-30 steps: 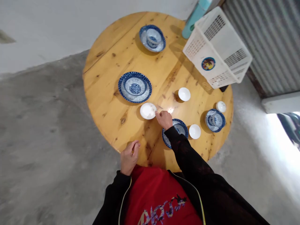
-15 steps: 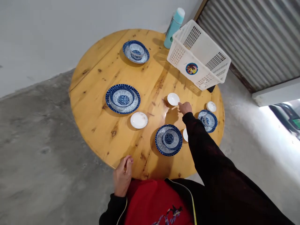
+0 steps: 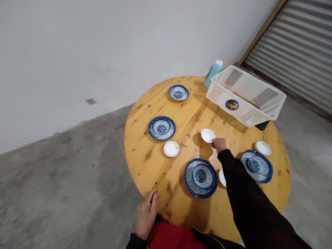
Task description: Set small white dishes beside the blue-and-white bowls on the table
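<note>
My right hand [image 3: 219, 144] reaches over the round table and pinches the rim of a small white saucer [image 3: 208, 135]. The saucer is held just above the wood, its shadow falling beside it. My left hand [image 3: 147, 212] rests by the near table edge, fingers curled together and nothing visible in them. Nearest to me, a blue-patterned bowl [image 3: 200, 175] sits on a blue-rimmed plate [image 3: 201, 196]. Another white saucer [image 3: 222, 177] is partly hidden by my right sleeve. On the left, a white saucer [image 3: 171, 148] lies beside a plate with a bowl [image 3: 161, 128] on it.
A white plastic basket [image 3: 246, 107] stands at the back right, beside a light-blue bottle [image 3: 213, 73]. Further plates with bowls are at the back [image 3: 178, 92] and right [image 3: 256, 166]. A white saucer [image 3: 263, 148] lies by the right one. The wall is behind.
My view has shifted, so the table appears lower and further right. My right hand still holds the saucer, which has come up slightly and leftward across the table. My left hand remains curled.
</note>
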Available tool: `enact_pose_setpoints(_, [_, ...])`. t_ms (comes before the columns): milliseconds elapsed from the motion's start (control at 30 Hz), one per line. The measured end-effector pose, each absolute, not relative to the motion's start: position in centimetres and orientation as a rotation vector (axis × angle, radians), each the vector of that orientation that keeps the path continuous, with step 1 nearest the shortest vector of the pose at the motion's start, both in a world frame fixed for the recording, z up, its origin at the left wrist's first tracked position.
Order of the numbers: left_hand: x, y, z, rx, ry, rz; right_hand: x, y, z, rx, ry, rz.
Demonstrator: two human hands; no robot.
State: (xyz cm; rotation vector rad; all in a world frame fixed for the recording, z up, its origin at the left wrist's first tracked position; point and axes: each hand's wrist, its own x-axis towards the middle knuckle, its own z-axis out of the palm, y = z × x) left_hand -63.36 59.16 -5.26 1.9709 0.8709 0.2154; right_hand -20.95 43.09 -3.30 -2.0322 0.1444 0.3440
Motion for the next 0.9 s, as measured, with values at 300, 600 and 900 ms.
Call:
enact_pose_setpoints(300, [-63.3,53.0,-2.4,1.970,0.809,0.184,-32.6,37.2,2.7,-1.834,-0.282,0.687])
enact_pose_setpoints(600, [-66.6,50.5,-1.2,1.930,0.841,0.167,-46.0,34.2,-0.2,-1.814,-0.262,0.902])
enact_pose_setpoints(900, [-64.0,55.8,0.1,1.654,0.606,0.173,-51.0,38.8,-0.6,-1.911,-0.184,0.786])
